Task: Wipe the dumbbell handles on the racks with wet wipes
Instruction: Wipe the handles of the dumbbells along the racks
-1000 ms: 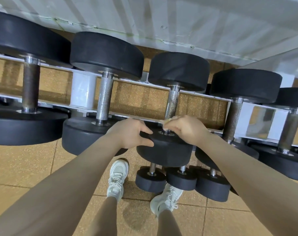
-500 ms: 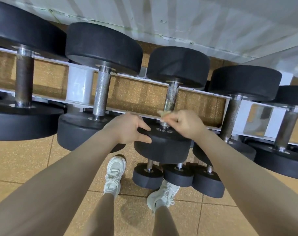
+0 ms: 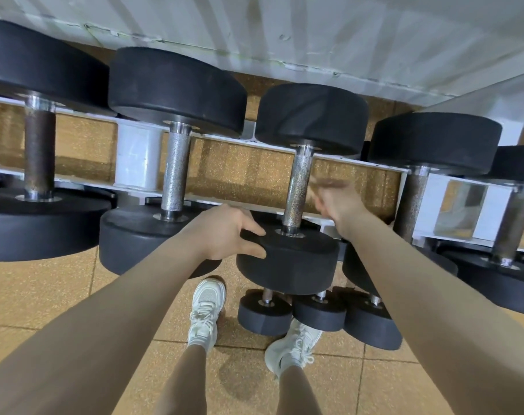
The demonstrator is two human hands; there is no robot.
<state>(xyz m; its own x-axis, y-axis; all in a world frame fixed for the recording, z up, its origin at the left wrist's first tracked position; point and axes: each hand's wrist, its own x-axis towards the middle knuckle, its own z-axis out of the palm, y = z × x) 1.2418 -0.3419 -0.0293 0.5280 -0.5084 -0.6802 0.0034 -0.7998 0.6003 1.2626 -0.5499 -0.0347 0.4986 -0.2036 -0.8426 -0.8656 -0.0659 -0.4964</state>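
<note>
Middle dumbbell's knurled handle (image 3: 298, 190) sits on white rack (image 3: 356, 166), left hand (image 3: 224, 235) gripping its near black head (image 3: 287, 262), right hand (image 3: 335, 202) blurred just beside handle, grip state unclear, wipe indiscernible.

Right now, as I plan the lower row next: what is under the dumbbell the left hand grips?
Under the dumbbell gripped by the left hand, three small dumbbells sit lower down, near the white shoes. Their handles and far ends are mostly covered.
</note>
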